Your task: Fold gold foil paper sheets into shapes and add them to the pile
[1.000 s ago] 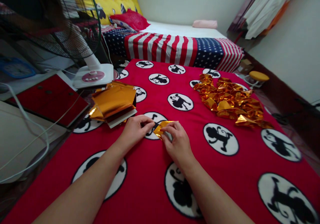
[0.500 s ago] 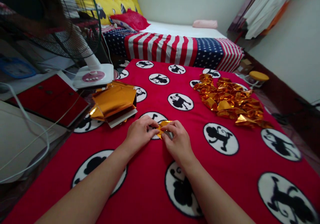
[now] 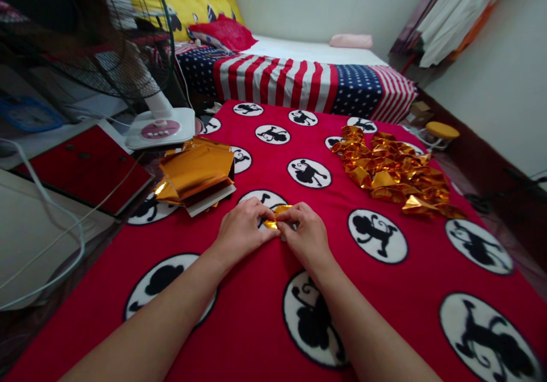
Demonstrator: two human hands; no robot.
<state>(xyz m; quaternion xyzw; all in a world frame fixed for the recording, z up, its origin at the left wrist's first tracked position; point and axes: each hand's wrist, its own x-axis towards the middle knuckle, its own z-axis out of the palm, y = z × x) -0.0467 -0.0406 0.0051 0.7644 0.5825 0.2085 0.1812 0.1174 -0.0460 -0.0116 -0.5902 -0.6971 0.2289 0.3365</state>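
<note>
A small piece of gold foil paper is pinched between both hands at the middle of the red blanket. My left hand grips its left side with thumb and fingers. From the right, my right hand pinches the other side, its fingertips almost touching the left ones. Much of the foil is hidden by the fingers. A stack of gold sheets lies to the left, beyond my left hand. Over on the right rests a pile of folded gold pieces.
A fan stands at the left beside a red panel and white cables. Behind the blanket is a bed with a striped and starred cover. A yellow stool is at the right.
Both hands have closed in around the gold piece, thumbs now nearer each other, and less of the foil shows. The stack and the pile have not moved.
</note>
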